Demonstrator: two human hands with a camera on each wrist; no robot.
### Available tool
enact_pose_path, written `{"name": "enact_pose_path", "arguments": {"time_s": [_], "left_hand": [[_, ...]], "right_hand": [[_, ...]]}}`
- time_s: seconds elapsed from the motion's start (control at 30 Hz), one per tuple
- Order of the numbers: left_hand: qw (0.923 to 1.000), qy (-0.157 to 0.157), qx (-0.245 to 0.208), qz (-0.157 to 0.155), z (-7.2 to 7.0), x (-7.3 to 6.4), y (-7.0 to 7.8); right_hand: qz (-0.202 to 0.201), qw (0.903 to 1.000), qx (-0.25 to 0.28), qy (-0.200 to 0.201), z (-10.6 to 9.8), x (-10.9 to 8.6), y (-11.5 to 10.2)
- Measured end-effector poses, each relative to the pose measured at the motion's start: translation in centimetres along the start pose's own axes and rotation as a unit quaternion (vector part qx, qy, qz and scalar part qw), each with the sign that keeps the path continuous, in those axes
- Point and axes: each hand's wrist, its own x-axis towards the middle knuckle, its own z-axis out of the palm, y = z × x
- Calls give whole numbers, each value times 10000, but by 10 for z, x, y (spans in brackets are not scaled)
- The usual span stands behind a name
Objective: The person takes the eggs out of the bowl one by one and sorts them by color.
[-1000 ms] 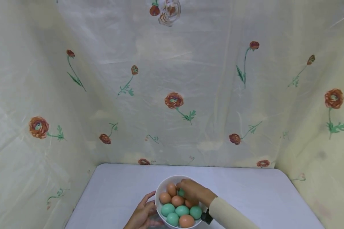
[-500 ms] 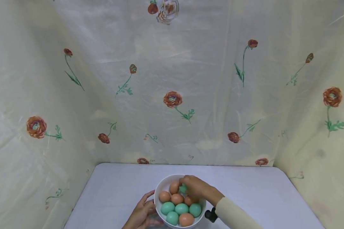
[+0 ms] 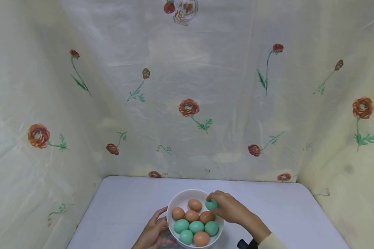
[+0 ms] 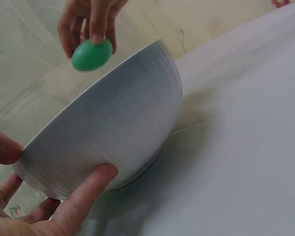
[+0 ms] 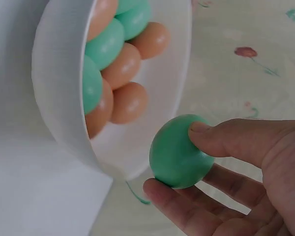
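Observation:
A white bowl full of brown eggs and green eggs stands on the table. At its left side my left hand grips it, with fingertips against the outer wall and near the rim. Between the thumb and fingers of my right hand is a green egg, held over the bowl's far right rim. In the left wrist view this green egg shows above the rim line. The lower layer of eggs is hidden.
The white-covered table reaches back to a pale flowered curtain, which also hangs on both sides. A black wrist strap mount shows by the right sleeve.
My right hand has lifted the green egg from the far side of the bowl and moved right with it. A brown egg beside that spot has shifted right and lies sideways. The left hand stays at the bowl.

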Motion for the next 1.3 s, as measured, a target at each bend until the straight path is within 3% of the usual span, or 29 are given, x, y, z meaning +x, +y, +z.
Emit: {"name": "enact_pose_path", "arguments": {"time_s": [0.2,0.37,0.83,1.13,1.3], "left_hand": [[9998,-131,-33,131,0,-5,3],[9994,-222,-82,266,-1,-8,5],[9994,-132,-18,312,-1,-3,8],[9996,-147,-114,211,0,-6,1],[9997,-155,-115,176,0,-7,0]], "right_hand": [[-57,9974,-205,687,-20,-27,8],[217,9956,-272,872,-20,-46,27],[719,9933,70,902,7,-68,69],[1560,9841,443,728,37,-74,88],[1782,9799,557,697,44,-78,92]]}}
